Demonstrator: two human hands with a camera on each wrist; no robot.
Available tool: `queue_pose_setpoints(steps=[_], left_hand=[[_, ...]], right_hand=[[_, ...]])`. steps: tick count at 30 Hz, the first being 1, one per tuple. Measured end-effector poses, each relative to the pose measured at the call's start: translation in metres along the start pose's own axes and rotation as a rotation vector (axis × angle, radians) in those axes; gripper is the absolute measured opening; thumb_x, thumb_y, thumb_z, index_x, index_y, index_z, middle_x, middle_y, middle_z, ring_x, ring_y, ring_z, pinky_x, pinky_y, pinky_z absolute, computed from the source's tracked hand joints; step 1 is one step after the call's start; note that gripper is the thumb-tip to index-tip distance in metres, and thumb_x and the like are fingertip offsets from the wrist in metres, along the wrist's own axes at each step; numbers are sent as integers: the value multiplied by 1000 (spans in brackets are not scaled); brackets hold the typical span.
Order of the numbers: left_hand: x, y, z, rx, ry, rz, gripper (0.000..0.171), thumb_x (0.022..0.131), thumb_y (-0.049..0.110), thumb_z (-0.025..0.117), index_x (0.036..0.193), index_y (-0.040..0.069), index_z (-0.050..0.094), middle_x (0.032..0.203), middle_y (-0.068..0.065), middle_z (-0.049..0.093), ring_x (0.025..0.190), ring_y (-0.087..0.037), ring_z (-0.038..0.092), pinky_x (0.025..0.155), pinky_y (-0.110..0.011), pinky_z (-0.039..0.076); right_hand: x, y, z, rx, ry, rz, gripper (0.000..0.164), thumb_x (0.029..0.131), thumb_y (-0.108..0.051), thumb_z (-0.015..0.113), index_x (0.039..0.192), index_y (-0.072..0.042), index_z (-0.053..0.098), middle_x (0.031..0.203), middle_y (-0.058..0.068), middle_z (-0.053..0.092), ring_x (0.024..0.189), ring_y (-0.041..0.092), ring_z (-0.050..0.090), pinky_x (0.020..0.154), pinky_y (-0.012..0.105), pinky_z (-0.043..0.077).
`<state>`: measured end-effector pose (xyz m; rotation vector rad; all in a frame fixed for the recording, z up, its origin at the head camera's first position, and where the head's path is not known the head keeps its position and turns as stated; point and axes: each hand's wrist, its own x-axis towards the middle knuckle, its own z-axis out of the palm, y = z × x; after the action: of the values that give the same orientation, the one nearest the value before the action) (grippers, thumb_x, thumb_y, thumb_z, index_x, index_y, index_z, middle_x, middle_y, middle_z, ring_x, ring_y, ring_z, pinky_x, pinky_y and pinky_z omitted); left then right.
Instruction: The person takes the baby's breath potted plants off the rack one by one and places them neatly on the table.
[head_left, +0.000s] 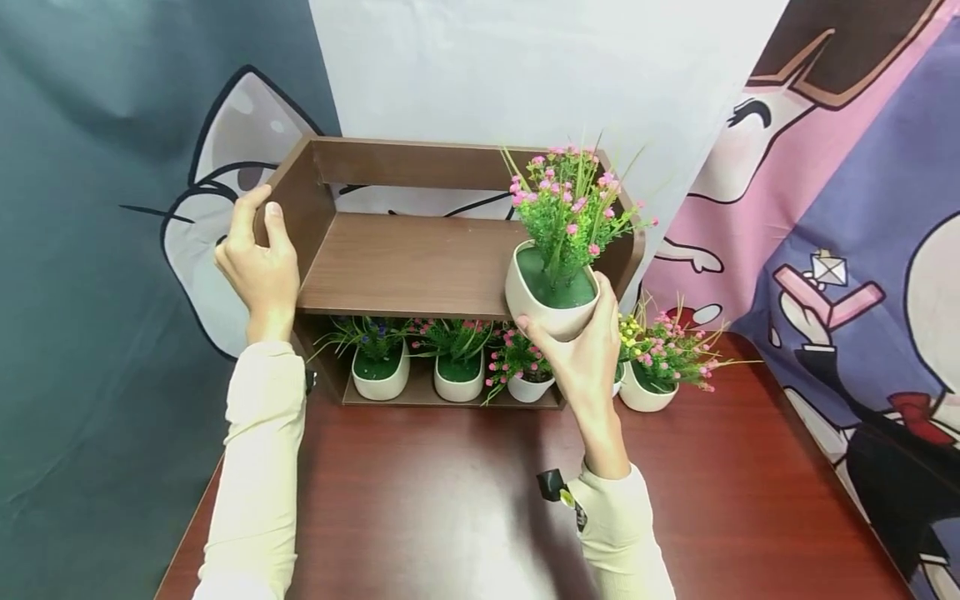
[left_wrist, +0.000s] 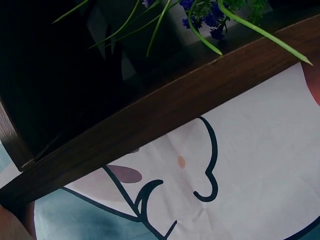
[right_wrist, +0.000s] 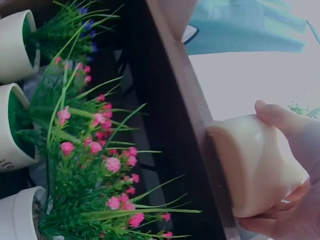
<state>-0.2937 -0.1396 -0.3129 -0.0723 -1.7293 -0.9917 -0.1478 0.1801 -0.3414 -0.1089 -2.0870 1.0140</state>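
My right hand (head_left: 581, 354) grips the white pot of a potted plant (head_left: 553, 308) with pink flowers, thumb on the near left side and fingers round the right. The pot is tilted at the front right of the brown wooden shelf (head_left: 412, 267); in the right wrist view the pot's base (right_wrist: 225, 172) is right at the upper board's edge. My left hand (head_left: 261, 262) holds the front edge of the shelf's left side panel, thumb inside and fingers outside. In the left wrist view only a bit of that hand (left_wrist: 12, 225) shows at the lower left corner.
Under the upper board stand a blue-flowered pot (head_left: 381, 375), a pink-flowered pot (head_left: 459, 379) and another pink one (head_left: 530, 385). Right of the shelf, a pink-flowered pot (head_left: 648, 392) and a yellow-flowered plant (head_left: 630, 337) stand on the red-brown table (head_left: 420, 500). Printed cloth hangs behind.
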Motion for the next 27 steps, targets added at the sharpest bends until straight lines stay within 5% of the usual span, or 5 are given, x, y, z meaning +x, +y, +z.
queue_pose_setpoints(steps=[10, 15, 22, 27], left_hand=[[-1, 0, 4, -4, -21, 23, 27, 93, 29, 53, 110, 15, 69, 102, 4, 69, 50, -21, 36, 59, -26, 30], [0, 0, 5, -13, -18, 27, 28, 93, 30, 53, 109, 15, 70, 105, 9, 68, 52, -26, 43, 62, -29, 34], [1, 1, 5, -20, -21, 24, 28, 93, 30, 53, 109, 15, 70, 108, 15, 66, 58, -28, 52, 67, -30, 40], [2, 1, 4, -18, -23, 21, 28, 93, 30, 53, 109, 14, 70, 108, 15, 66, 59, -28, 52, 69, -30, 41]], right_hand=[[-26, -8, -22, -47, -44, 73, 98, 56, -29, 85, 133, -3, 31, 127, 18, 45, 115, 31, 45, 93, 46, 35], [-44, -5, -35, -68, -62, 46, 81, 53, -24, 86, 117, 5, 44, 109, 19, 52, 99, 31, 52, 85, 43, 38], [-82, 22, -46, -53, -98, 91, 85, 51, -18, 87, 122, 2, 47, 109, 16, 59, 98, 27, 55, 84, 39, 38], [-110, 48, -50, -107, -117, 114, 72, 50, -15, 87, 111, 5, 54, 94, 16, 64, 84, 26, 59, 76, 33, 40]])
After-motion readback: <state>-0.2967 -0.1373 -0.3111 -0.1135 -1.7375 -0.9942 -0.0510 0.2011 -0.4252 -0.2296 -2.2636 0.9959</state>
